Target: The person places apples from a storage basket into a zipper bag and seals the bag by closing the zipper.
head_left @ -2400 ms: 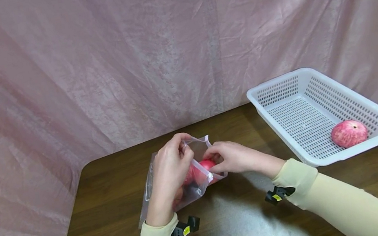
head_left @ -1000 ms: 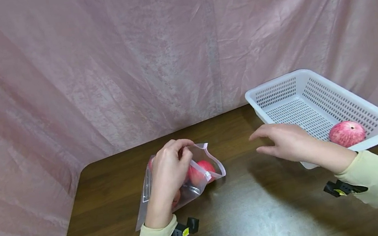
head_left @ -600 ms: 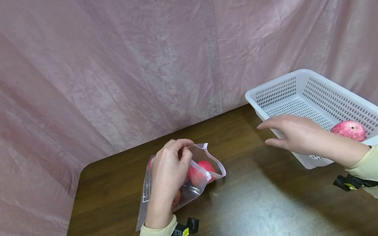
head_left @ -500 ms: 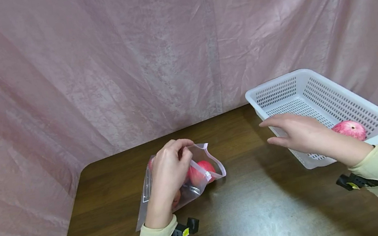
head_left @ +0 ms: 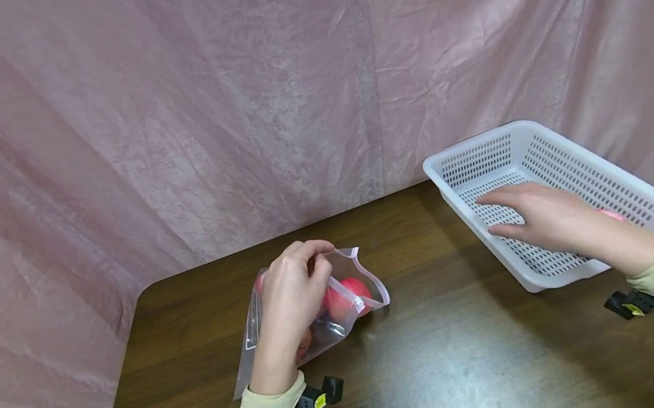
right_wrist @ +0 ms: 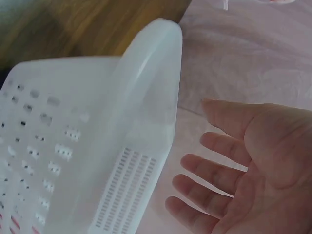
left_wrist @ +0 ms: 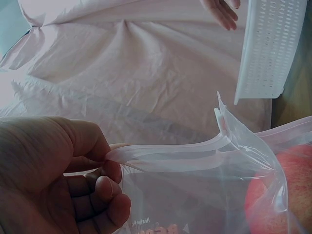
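My left hand pinches the rim of a clear zip bag lying on the table, and the bag's mouth gapes toward the right. Inside it are apples; one red apple sits close to the mouth, and others lie partly covered by my hand. In the left wrist view, thumb and forefinger grip the zip strip. My right hand hovers over the white basket, fingers spread and holding nothing. Another apple in the basket is mostly hidden behind my right forearm.
The wooden table carries the bag at centre left and the basket at the right. A pink cloth hangs behind and around the table.
My right hand has left the apple in the bag and moved right, over the basket. My left hand has kept its grip on the bag's rim.
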`<action>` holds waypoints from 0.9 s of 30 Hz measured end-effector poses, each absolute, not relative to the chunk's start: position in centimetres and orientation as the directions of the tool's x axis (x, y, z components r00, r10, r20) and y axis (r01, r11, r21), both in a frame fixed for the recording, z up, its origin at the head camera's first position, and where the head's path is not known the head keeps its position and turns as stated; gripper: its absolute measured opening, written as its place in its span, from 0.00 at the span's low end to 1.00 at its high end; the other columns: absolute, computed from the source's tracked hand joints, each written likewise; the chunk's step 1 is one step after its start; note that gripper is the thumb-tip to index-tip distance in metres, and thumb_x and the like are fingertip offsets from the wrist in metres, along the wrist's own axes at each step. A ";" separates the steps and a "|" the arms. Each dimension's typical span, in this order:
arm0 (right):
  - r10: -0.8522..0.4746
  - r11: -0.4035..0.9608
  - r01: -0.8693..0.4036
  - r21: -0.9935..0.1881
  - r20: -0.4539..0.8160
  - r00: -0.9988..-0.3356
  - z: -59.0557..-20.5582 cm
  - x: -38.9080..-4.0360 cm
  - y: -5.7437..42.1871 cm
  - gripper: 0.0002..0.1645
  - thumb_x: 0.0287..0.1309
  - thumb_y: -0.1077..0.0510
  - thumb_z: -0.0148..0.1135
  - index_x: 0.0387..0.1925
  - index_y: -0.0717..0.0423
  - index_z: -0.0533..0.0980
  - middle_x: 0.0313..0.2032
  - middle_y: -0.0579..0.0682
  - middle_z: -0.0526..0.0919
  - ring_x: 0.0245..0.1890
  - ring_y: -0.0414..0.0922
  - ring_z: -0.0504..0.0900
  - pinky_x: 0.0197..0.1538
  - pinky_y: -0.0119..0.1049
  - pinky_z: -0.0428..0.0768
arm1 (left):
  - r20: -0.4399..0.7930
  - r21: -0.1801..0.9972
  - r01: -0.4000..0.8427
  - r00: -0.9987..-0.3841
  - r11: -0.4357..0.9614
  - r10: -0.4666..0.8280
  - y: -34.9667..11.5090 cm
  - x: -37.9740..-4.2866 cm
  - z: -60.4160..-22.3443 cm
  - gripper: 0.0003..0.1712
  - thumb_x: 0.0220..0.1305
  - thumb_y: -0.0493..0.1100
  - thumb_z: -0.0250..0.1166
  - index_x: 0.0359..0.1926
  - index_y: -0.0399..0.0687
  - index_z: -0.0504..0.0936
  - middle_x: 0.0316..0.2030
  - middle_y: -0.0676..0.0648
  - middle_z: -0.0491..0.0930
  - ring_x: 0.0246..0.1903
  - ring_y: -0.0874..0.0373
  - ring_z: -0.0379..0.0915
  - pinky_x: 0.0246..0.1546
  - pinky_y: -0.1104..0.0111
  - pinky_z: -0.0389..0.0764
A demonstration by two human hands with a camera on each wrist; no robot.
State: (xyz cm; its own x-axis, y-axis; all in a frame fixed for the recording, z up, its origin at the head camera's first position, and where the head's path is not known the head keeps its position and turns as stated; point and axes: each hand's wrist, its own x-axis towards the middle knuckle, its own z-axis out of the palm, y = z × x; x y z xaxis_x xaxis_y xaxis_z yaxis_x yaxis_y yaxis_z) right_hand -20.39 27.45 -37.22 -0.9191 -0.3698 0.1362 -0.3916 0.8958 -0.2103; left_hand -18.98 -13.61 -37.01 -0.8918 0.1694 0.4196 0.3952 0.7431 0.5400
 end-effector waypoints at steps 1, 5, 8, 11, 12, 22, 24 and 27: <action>-0.367 0.898 -0.386 -0.211 0.128 -0.922 -37.2 -20.4 27.7 0.34 0.72 0.49 0.74 0.73 0.58 0.78 0.69 0.65 0.80 0.70 0.70 0.77 0.65 0.71 0.75 | 0.420 0.539 0.395 -0.892 0.743 0.170 -13.6 -19.0 -37.0 0.15 0.72 0.35 0.63 0.49 0.50 0.94 0.43 0.51 0.88 0.33 0.54 0.75 0.37 0.60 0.78; -0.349 0.908 -0.363 -0.208 0.102 -0.931 -37.2 -20.6 28.6 0.36 0.73 0.48 0.74 0.74 0.58 0.77 0.70 0.67 0.79 0.71 0.71 0.75 0.65 0.72 0.75 | 0.418 0.538 0.392 -0.893 0.746 0.168 -13.6 -19.0 -37.0 0.15 0.72 0.35 0.63 0.49 0.50 0.94 0.43 0.52 0.88 0.33 0.54 0.75 0.37 0.60 0.78; -0.338 0.916 -0.350 -0.198 0.094 -0.937 -37.3 -20.7 29.5 0.36 0.73 0.47 0.74 0.74 0.59 0.77 0.70 0.68 0.79 0.70 0.72 0.75 0.65 0.72 0.74 | 0.417 0.537 0.390 -0.894 0.748 0.167 -13.5 -18.9 -37.0 0.15 0.72 0.35 0.63 0.49 0.50 0.94 0.43 0.52 0.88 0.33 0.54 0.75 0.37 0.60 0.78; -0.326 0.921 -0.338 -0.195 0.090 -0.941 -37.4 -20.9 30.2 0.36 0.72 0.47 0.74 0.73 0.61 0.77 0.70 0.69 0.79 0.70 0.73 0.75 0.65 0.72 0.74 | 0.416 0.537 0.389 -0.894 0.749 0.167 -13.5 -18.9 -37.0 0.14 0.72 0.35 0.63 0.49 0.50 0.94 0.43 0.52 0.88 0.33 0.54 0.75 0.37 0.60 0.78; -0.320 0.924 -0.331 -0.193 0.087 -0.943 -37.4 -21.0 30.4 0.36 0.72 0.48 0.74 0.73 0.61 0.77 0.70 0.69 0.78 0.70 0.73 0.75 0.65 0.73 0.74 | 0.415 0.537 0.389 -0.894 0.748 0.166 -13.5 -18.9 -37.0 0.14 0.72 0.35 0.63 0.49 0.50 0.94 0.43 0.52 0.88 0.33 0.54 0.75 0.37 0.60 0.78; -0.288 0.936 -0.296 -0.189 0.067 -0.955 -37.7 -21.3 32.3 0.37 0.71 0.50 0.75 0.72 0.66 0.77 0.69 0.74 0.77 0.70 0.76 0.73 0.68 0.74 0.71 | 0.410 0.541 0.386 -0.897 0.747 0.166 -13.5 -18.9 -37.0 0.14 0.72 0.35 0.63 0.49 0.50 0.94 0.43 0.51 0.88 0.34 0.54 0.75 0.38 0.60 0.78; -0.282 0.939 -0.290 -0.184 0.064 -0.957 -37.8 -21.3 32.6 0.37 0.70 0.50 0.75 0.72 0.67 0.76 0.69 0.74 0.77 0.70 0.76 0.73 0.67 0.74 0.71 | 0.410 0.541 0.385 -0.897 0.748 0.165 -13.5 -18.8 -37.0 0.14 0.72 0.35 0.63 0.49 0.50 0.94 0.43 0.51 0.88 0.34 0.54 0.75 0.39 0.59 0.79; -0.265 0.948 -0.269 -0.170 0.047 -0.963 -37.8 -21.1 33.2 0.38 0.69 0.49 0.76 0.71 0.68 0.76 0.69 0.75 0.77 0.69 0.77 0.73 0.66 0.75 0.71 | 0.407 0.544 0.383 -0.899 0.747 0.164 -13.4 -18.8 -37.0 0.14 0.72 0.35 0.63 0.49 0.50 0.94 0.43 0.51 0.88 0.34 0.54 0.75 0.39 0.59 0.79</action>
State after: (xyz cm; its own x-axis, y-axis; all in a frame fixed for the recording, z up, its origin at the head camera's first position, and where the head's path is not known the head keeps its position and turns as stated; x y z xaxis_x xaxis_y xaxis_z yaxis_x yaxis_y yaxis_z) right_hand -21.13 33.17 -37.80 -0.9631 -0.2650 0.0473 -0.2692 0.9479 -0.1702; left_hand -18.79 -13.44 -36.99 -0.8985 0.1636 0.4073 0.3826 0.7468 0.5439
